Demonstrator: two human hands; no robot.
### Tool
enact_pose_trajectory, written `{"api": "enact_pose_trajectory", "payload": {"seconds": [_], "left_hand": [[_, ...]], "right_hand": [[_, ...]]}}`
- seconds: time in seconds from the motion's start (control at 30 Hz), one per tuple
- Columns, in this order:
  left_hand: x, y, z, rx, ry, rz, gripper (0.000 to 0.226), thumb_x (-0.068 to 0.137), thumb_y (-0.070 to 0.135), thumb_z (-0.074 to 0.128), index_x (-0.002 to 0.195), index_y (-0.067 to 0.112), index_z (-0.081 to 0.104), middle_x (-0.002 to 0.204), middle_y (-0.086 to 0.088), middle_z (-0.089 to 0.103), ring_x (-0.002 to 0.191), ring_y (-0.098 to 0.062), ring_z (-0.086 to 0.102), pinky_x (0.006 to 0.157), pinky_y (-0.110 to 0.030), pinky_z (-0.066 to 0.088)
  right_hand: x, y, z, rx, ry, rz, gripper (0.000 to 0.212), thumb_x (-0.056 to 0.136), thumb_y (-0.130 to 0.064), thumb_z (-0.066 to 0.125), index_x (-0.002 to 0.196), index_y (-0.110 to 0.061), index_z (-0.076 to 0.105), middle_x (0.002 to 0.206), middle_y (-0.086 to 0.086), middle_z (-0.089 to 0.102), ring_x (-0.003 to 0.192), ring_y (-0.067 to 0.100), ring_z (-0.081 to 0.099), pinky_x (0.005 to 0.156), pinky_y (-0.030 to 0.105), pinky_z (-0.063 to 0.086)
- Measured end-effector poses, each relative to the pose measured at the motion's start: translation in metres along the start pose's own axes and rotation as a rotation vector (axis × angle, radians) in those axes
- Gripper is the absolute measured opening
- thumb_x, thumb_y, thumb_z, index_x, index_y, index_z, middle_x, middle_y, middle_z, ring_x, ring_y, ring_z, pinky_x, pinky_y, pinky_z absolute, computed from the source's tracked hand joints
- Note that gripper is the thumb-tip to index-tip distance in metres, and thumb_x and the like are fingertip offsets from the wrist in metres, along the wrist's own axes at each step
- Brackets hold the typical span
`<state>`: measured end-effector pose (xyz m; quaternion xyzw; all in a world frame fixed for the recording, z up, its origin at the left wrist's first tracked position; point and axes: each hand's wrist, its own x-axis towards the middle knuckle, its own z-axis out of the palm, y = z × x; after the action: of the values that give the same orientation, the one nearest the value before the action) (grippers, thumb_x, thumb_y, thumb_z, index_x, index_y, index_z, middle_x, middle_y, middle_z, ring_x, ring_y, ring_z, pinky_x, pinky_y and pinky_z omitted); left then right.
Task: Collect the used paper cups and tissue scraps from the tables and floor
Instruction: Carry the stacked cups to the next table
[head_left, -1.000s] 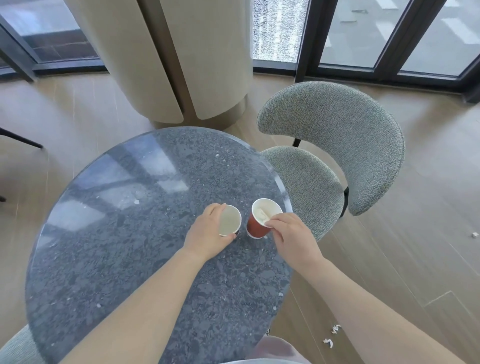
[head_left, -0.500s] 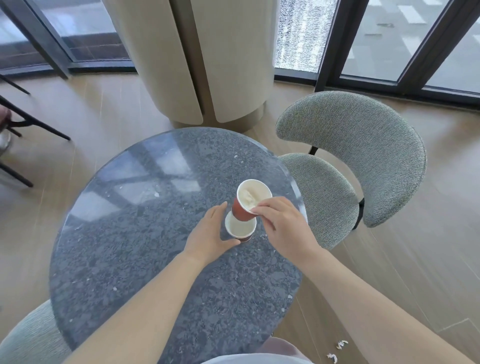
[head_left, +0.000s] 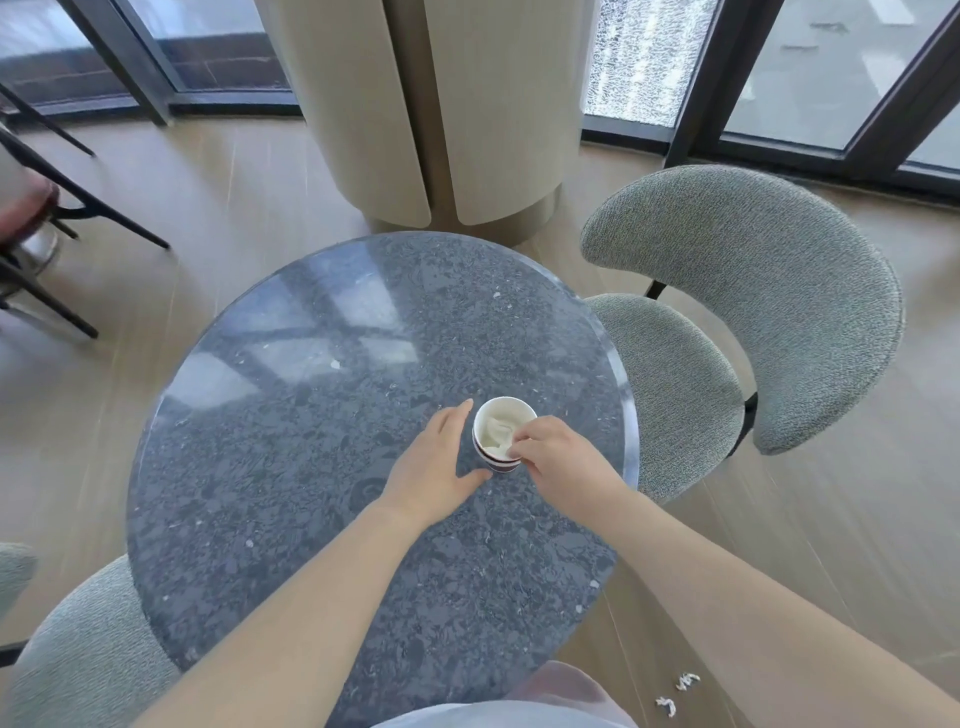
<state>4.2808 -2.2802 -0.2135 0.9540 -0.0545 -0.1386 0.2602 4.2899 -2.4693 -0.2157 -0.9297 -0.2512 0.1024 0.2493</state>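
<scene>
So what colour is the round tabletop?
Speckled dark blue-grey, like terrazzo; the tabletop shows best in the head view.

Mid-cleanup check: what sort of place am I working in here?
Probably a café or lounge area of a commercial building: a round stone-look table with grey upholstered chairs pulled up, tall dark-framed windows reaching the floor, and stacked paper cups plus tissue scraps left on the floor.
</scene>
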Motion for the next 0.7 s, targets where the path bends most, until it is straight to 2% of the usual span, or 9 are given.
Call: {"api": "enact_pose_trajectory", "payload": {"seconds": [0.33, 0.53, 0.6, 0.7], "left_hand": [[0.002, 0.002, 0.010, -0.033, -0.087, -0.018, 0.080, 0.083, 0.038, 0.064, 0.144, 0.031, 0.013, 0.142, 0.005, 0.037, 0.123, -0.013, 0.043, 0.089, -0.029, 0.043], [-0.003, 0.002, 0.006, -0.023, -0.086, 0.079, 0.078, 0.083, 0.037, 0.063, 0.144, 0.030, 0.015, 0.143, 0.008, 0.033, 0.124, -0.011, 0.042, 0.090, -0.026, 0.042], [-0.007, 0.001, 0.004, -0.025, -0.043, 0.163, 0.072, 0.083, 0.033, 0.063, 0.142, 0.032, 0.022, 0.143, 0.011, 0.030, 0.126, -0.009, 0.039, 0.091, -0.022, 0.038], [-0.015, 0.000, 0.000, -0.027, -0.008, 0.267, 0.048, 0.082, 0.030, 0.066, 0.126, 0.032, 0.047, 0.144, 0.007, 0.030, 0.122, -0.012, 0.043, 0.094, -0.025, 0.039]], "right_hand": [[0.000, -0.002, 0.004, -0.018, -0.085, 0.047, 0.026, 0.092, -0.005, 0.047, 0.111, -0.009, 0.063, 0.115, 0.005, 0.059, 0.116, 0.022, 0.042, 0.089, 0.035, 0.043], [-0.011, -0.009, 0.005, 0.000, -0.054, 0.109, 0.023, 0.093, -0.011, 0.045, 0.108, -0.008, 0.063, 0.111, 0.006, 0.060, 0.112, 0.023, 0.046, 0.091, 0.031, 0.039], [-0.016, -0.015, 0.005, 0.006, -0.019, 0.137, 0.022, 0.093, -0.013, 0.046, 0.108, -0.007, 0.062, 0.107, 0.008, 0.060, 0.108, 0.025, 0.048, 0.089, 0.032, 0.039], [-0.028, -0.030, 0.005, 0.050, 0.055, 0.176, 0.022, 0.093, -0.015, 0.048, 0.108, -0.008, 0.063, 0.103, 0.011, 0.061, 0.103, 0.028, 0.051, 0.088, 0.037, 0.040]]}}
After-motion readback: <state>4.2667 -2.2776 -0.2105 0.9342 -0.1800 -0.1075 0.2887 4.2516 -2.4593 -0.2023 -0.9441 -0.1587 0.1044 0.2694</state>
